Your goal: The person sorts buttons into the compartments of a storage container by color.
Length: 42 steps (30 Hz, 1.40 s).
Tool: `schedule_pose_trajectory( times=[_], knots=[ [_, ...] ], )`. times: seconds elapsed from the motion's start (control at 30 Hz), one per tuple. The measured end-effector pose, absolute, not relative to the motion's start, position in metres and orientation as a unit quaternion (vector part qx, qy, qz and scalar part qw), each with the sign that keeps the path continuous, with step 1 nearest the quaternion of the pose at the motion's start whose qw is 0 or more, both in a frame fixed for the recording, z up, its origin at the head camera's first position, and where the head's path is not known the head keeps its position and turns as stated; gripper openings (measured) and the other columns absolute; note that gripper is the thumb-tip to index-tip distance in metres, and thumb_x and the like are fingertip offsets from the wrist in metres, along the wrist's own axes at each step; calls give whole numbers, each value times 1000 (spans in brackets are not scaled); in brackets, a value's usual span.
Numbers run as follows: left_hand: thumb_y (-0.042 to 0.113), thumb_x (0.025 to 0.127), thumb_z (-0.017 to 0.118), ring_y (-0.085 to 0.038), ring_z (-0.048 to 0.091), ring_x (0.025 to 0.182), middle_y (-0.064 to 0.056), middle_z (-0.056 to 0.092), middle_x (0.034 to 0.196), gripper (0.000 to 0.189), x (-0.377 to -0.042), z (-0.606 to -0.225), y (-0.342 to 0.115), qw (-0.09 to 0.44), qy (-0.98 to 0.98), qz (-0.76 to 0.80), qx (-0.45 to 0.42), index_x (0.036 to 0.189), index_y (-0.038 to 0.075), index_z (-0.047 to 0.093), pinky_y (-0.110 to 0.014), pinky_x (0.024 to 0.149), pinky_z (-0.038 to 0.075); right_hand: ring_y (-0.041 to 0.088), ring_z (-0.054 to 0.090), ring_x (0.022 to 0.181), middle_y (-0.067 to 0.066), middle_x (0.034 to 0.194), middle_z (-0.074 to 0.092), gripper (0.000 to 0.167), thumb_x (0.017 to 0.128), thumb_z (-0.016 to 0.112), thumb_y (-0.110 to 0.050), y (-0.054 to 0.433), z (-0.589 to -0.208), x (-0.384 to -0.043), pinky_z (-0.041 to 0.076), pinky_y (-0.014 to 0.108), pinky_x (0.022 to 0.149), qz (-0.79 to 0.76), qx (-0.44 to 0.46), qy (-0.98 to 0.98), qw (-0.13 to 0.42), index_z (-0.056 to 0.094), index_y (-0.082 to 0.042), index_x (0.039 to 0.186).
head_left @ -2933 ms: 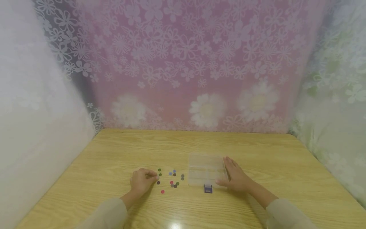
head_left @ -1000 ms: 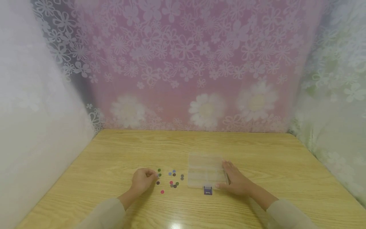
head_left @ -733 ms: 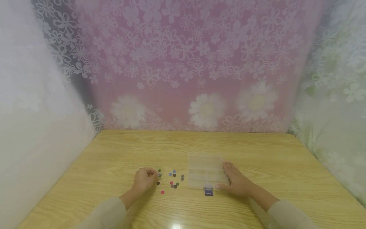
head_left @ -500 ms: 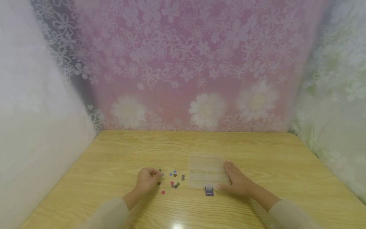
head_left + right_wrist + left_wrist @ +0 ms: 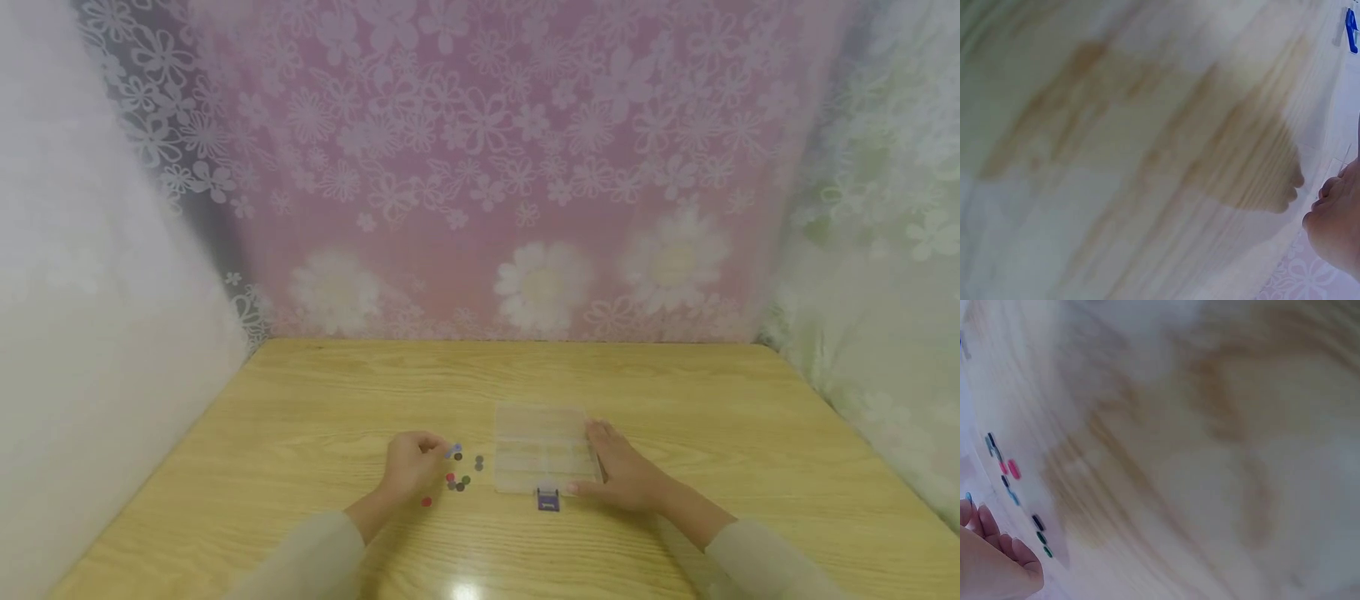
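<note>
The two hands were well apart above a wood-grained table [image 5: 390, 383], with the partly hidden discs and the box between them. The left hand [image 5: 412, 461] had its fingers curled and pinched a light blue disc [image 5: 969, 497] between thumb and fingertip, clearest in the left wrist view. Two blue discs [image 5: 457, 447] lay just beside its fingertips; whether they touched could not be told. A dark disc [image 5: 458, 457] lay next to them. Nearer the body, to the right of that hand, sat a small cluster: a pink-red disc [image 5: 450, 477], a grey disc, a dark one and a green disc [image 5: 466, 480]. A lone red disc [image 5: 427, 502] lay by the left wrist, and two grey discs [image 5: 479, 463] lay between the left hand and the box. The left wrist view also showed two green discs [image 5: 1041, 537] beside the curled fingers.

The right hand [image 5: 628, 472] rested along the right side of the clear compartment box [image 5: 517, 425], fingers extended and thumb near its front edge. A purple-blue latch [image 5: 548, 500] projected just left of that thumb. Beyond both hands hung a pink floral cloth [image 5: 420, 208].
</note>
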<state>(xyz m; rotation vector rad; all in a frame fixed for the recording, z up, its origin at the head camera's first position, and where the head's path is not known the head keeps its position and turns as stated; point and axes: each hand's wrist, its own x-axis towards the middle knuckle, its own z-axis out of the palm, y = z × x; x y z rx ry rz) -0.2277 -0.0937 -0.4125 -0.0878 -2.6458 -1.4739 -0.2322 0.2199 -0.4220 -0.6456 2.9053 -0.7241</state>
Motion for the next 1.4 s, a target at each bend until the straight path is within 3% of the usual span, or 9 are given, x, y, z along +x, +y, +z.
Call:
schedule_pose_trajectory(
  times=[0.17,0.3,0.43,0.53,0.67,0.8,1.03,1.23,1.4],
  knots=[
    [13,83,67,-10,44,65,-16,69,93,15,-229,-411,-85,50,-866,-497,-36,85,-2,69,-15,52,34,50,9,137,32,149,15,104,81,60,-56,220,-422,-233,14,61,109,-232,-211,949,39,12,11,143],
    [14,84,67,-7,41,52,-15,68,84,17,-231,-413,-79,44,-855,-514,-42,86,-3,68,-12,42,29,50,9,137,32,149,16,103,81,60,-56,220,-422,-233,13,61,109,-234,-211,948,40,12,11,143],
    [13,85,65,-5,44,46,-14,65,79,19,-233,-412,-71,40,-848,-526,-50,88,-5,67,-12,42,36,50,10,137,32,148,17,103,81,60,-56,220,-422,-232,14,61,109,-229,-213,949,34,13,12,142],
    [13,85,65,-9,48,57,-16,66,87,18,-233,-409,-64,43,-847,-527,-57,88,-5,67,-16,54,43,50,11,137,33,148,17,103,81,60,-56,219,-422,-231,14,61,109,-222,-215,951,29,14,13,142],
    [12,84,66,-23,57,74,-21,67,99,17,-232,-406,-53,65,-847,-521,-80,85,-5,68,-37,79,50,50,12,136,33,147,17,102,81,60,-56,219,-422,-231,15,61,109,-220,-218,950,27,14,13,141],
    [11,83,67,-32,65,77,-21,68,97,15,-234,-407,-42,85,-847,-517,-89,82,-4,68,-48,86,49,50,11,137,33,148,16,102,81,60,-56,219,-421,-231,14,62,108,-220,-217,951,29,14,13,142],
    [9,81,68,-26,64,84,-14,70,86,10,-239,-412,-27,102,-859,-495,-83,79,0,69,-41,79,53,51,12,136,34,147,17,102,81,60,-56,220,-421,-232,15,63,107,-220,-221,950,24,14,13,142],
    [11,81,69,-20,50,87,-9,65,83,8,-240,-416,-21,94,-871,-477,-75,77,4,71,-40,82,45,52,15,135,35,146,19,101,81,60,-54,220,-421,-232,18,62,107,-214,-229,949,13,16,14,141],
    [12,79,71,-14,43,81,-4,68,76,6,-242,-418,-18,105,-884,-448,-82,75,8,73,-26,71,36,52,16,135,35,146,19,101,81,61,-54,219,-421,-231,19,62,107,-213,-227,950,14,17,14,140]
  ],
)
